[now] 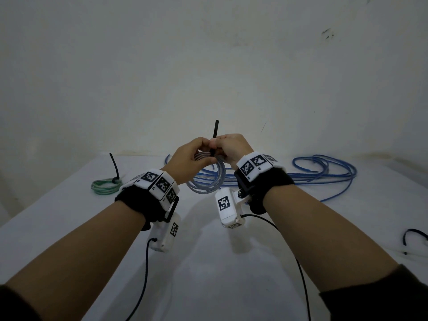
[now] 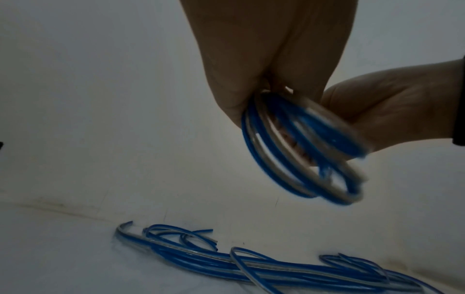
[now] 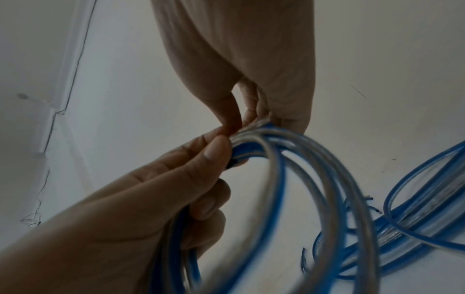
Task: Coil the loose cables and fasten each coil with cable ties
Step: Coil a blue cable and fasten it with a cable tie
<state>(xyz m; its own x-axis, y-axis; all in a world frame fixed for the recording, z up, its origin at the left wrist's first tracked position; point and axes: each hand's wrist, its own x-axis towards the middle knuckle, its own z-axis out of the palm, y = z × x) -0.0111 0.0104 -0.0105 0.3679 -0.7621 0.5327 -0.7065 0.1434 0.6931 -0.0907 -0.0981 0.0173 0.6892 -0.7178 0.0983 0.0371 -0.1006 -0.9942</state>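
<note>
Near the right edge of the white table (image 1: pixel 208 262), closest to the person, a thin black cable tie (image 1: pixel 414 235) is lying in a curve, partly cut off by the head view. Above the middle of the surface, both hands are being held up together, clear of the tabletop. The left hand (image 1: pixel 190 156) is gripping a small coil of blue-and-clear flat cable (image 1: pixel 208 181) with its fingers curled through the loops and its thumb pressing on top, so the coil is hanging down from the two hands without touching the table. The right hand (image 1: pixel 234 147) is pinching the same coil at its top, right against the left fingers, with thumb and fingertips closing on the bundled strands. A black cable tie strap (image 1: pixel 215 135) is sticking straight up from between the two hands where they are meeting; whether it is already locked round the coil cannot be told, as the fingers are covering that spot. Toward the far left corner, a finished coil of green-and-clear cable (image 1: pixel 105 186) is lying flat, bound by a black tie (image 1: pixel 115 167) whose tail is pointing upward. Along the far edge, from behind the hands out to the far right corner, a loose heap of long blue-and-clear cables (image 1: pixel 324 172) is sprawling in uneven loops against the pale wall (image 1: pixel 208 66).
</note>
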